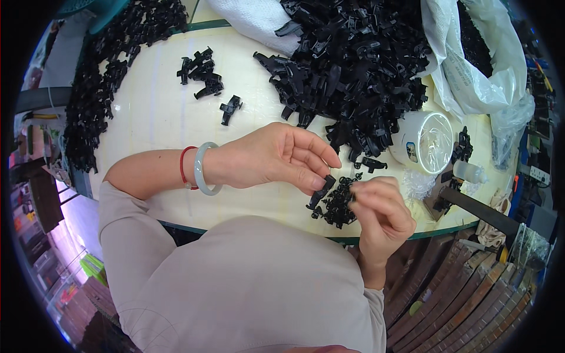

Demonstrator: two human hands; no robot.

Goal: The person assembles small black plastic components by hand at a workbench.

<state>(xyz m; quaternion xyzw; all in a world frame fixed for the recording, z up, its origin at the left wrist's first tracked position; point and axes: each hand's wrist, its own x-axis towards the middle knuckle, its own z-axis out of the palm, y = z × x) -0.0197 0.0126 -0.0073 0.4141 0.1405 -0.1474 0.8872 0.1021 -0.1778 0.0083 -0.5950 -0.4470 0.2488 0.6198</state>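
Note:
Between the thumb and fingers of my left hand (282,157) is a black plastic part (321,192), held tilted above the table. My right hand (381,213) is just right of it, thumb and fingertips pinched together; what they hold, if anything, is too small to make out. Under and between both hands lies a little heap of small black pieces (338,207). Beyond my hands rises a big pile of larger black plastic parts (359,65). One single black part (231,110) and a small cluster of black parts (203,72) lie farther left.
A white tub (419,143) with clear plastic film stands right of the pile, a small clear bottle (469,172) beside it. White plastic bags (471,70) lie at the far right. Many black parts (94,112) line the table's left side. A dark bar (482,209) juts at the right edge.

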